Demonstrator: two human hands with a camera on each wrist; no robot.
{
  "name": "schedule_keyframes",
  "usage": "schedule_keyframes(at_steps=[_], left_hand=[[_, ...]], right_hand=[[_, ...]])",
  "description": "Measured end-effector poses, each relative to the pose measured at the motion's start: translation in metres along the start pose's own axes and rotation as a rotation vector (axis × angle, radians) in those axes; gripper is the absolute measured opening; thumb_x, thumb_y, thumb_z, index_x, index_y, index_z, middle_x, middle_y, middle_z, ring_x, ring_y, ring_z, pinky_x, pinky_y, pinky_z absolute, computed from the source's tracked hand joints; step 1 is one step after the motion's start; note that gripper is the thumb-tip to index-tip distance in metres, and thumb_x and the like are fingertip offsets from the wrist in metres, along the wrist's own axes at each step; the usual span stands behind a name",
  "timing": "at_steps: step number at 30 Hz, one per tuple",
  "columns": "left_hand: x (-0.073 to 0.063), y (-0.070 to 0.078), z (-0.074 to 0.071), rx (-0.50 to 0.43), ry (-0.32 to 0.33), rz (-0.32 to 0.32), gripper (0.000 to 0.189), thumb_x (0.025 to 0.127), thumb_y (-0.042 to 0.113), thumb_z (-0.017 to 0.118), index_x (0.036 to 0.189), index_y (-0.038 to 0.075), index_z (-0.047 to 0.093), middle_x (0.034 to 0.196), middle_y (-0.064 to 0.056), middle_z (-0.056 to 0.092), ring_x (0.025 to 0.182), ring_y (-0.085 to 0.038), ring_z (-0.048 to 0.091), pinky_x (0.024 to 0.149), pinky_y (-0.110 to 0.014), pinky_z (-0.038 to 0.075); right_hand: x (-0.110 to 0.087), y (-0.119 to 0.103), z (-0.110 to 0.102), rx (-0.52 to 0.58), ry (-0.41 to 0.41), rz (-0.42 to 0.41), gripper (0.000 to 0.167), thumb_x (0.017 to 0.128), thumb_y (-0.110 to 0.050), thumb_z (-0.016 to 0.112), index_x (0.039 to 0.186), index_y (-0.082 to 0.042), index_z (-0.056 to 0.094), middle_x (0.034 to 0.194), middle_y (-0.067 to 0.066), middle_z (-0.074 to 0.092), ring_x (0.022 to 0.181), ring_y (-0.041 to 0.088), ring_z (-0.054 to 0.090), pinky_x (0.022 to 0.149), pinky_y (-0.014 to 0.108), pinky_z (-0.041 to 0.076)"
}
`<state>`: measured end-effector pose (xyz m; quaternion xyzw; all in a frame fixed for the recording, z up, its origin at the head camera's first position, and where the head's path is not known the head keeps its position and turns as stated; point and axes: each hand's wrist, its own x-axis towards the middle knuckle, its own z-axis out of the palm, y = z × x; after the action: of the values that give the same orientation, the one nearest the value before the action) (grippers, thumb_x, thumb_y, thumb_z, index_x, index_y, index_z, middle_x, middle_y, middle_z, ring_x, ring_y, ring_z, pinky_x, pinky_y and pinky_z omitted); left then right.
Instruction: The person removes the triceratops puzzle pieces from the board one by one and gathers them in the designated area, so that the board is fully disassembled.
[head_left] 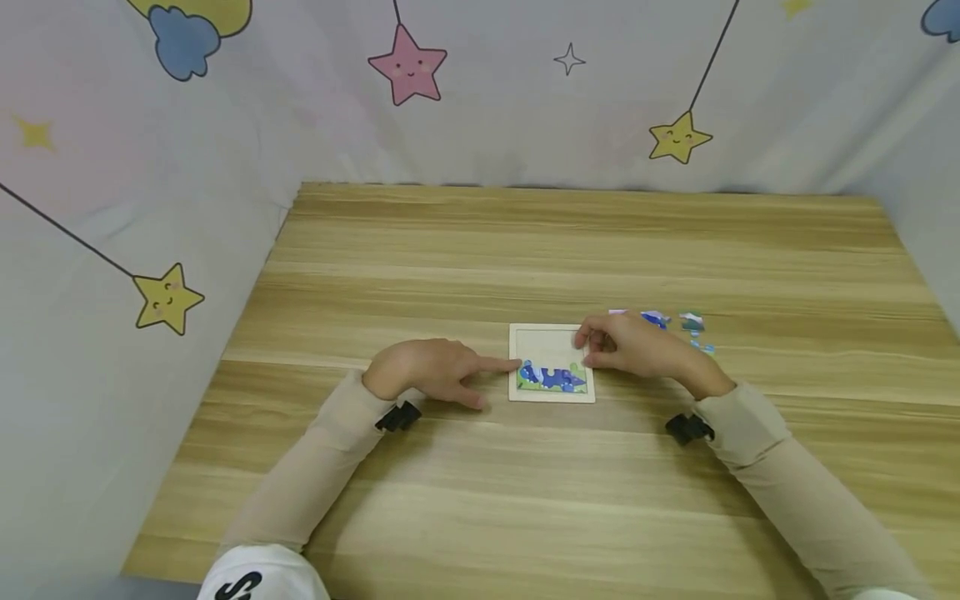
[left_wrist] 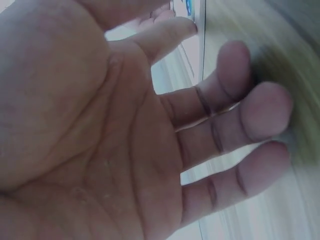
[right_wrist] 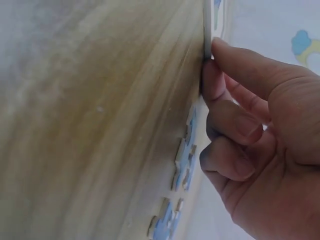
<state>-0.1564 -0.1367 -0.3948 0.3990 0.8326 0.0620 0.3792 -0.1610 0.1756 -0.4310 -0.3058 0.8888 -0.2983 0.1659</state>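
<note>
A square puzzle board (head_left: 551,346) with a pale frame lies on the table between my hands. Blue and green puzzle pieces (head_left: 551,379) fill its near part, and bare backing shows in the far part. My left hand (head_left: 438,369) has its index finger stretched out, the tip touching the board's left edge. Its other fingers spread loosely in the left wrist view, and the palm is bare. At the board's right edge, my right hand (head_left: 630,343) pinches the frame between thumb and index finger. In the right wrist view its remaining fingers (right_wrist: 227,157) are curled in.
Loose puzzle pieces (head_left: 692,322) lie to the right of the board, partly hidden behind my right hand. They lie flat on the wooden table (head_left: 450,258). A pale cloth (head_left: 495,108) printed with stars hangs along the back and sides.
</note>
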Motion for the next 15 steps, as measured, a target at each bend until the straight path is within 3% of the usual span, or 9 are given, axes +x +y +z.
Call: schedule_keyframes(at_steps=[4,11,13,15], left_hand=[[0.001,0.001,0.002,0.006,-0.005,0.009,0.070,0.101,0.037,0.060,0.160,0.038,0.021,0.074,0.004,0.028,0.066,-0.013,0.028,0.066,-0.031,0.033],[0.002,0.000,0.003,0.002,-0.004,0.006,0.069,0.101,0.038,0.060,0.159,0.039,0.022,0.074,0.005,0.029,0.066,-0.013,0.029,0.068,-0.030,0.034],[0.001,0.001,0.002,0.011,0.003,-0.004,0.069,0.101,0.037,0.060,0.159,0.039,0.023,0.075,0.003,0.032,0.068,-0.014,0.031,0.071,-0.032,0.037],[0.000,0.006,0.002,0.034,0.013,-0.028,0.069,0.101,0.037,0.060,0.159,0.040,0.024,0.084,0.003,0.048,0.072,-0.013,0.038,0.077,-0.032,0.041]], right_hand=[[-0.001,0.000,0.001,0.024,0.007,0.021,0.017,0.091,-0.012,0.075,0.105,-0.007,0.067,0.080,-0.005,0.060,0.072,0.013,0.053,0.066,0.027,0.046],[0.003,-0.003,0.000,-0.004,0.001,-0.007,0.018,0.091,-0.014,0.075,0.106,-0.008,0.068,0.079,-0.005,0.060,0.071,0.011,0.052,0.065,0.028,0.045],[0.007,-0.006,-0.001,-0.018,0.004,-0.024,0.016,0.091,-0.015,0.075,0.106,-0.009,0.069,0.078,-0.006,0.059,0.070,0.011,0.052,0.064,0.029,0.045],[0.011,-0.011,-0.003,-0.019,0.000,-0.044,0.014,0.092,-0.015,0.074,0.106,-0.011,0.070,0.078,-0.006,0.059,0.068,0.011,0.051,0.063,0.029,0.044]])
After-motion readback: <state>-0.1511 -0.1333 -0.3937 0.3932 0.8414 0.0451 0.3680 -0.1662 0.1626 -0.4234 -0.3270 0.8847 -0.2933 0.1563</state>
